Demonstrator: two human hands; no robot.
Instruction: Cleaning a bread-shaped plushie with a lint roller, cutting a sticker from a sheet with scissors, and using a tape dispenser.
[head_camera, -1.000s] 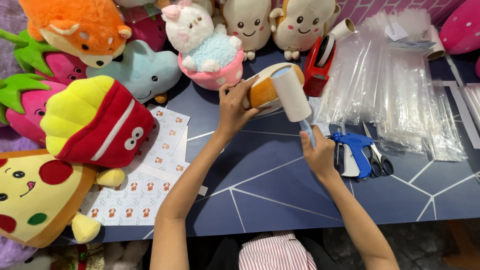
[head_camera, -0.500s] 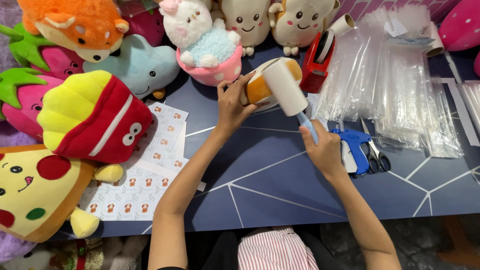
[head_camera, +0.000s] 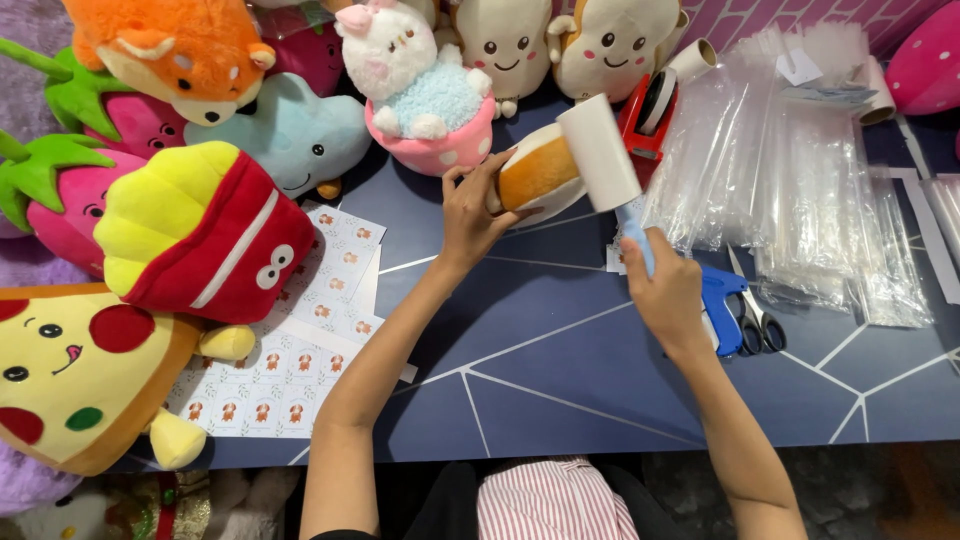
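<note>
- Gripping a small orange-and-white plush toy (head_camera: 537, 172) at upper centre, the left hand (head_camera: 470, 215) closes around it.
- Right hand (head_camera: 668, 292) clamps a white lint roller (head_camera: 600, 152) resting on the toy.
- Red tape dispenser (head_camera: 650, 115), clear plastic bags (head_camera: 790, 190) crowd the right.

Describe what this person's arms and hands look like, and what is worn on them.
Both forearms are bare, with no sleeves reaching into view. The left hand and right hand wear no gloves, and no rings, watch or bracelets show. Fingernails look short and unpainted, as far as can be told. Near the body, a red-and-white striped garment shows.
</note>
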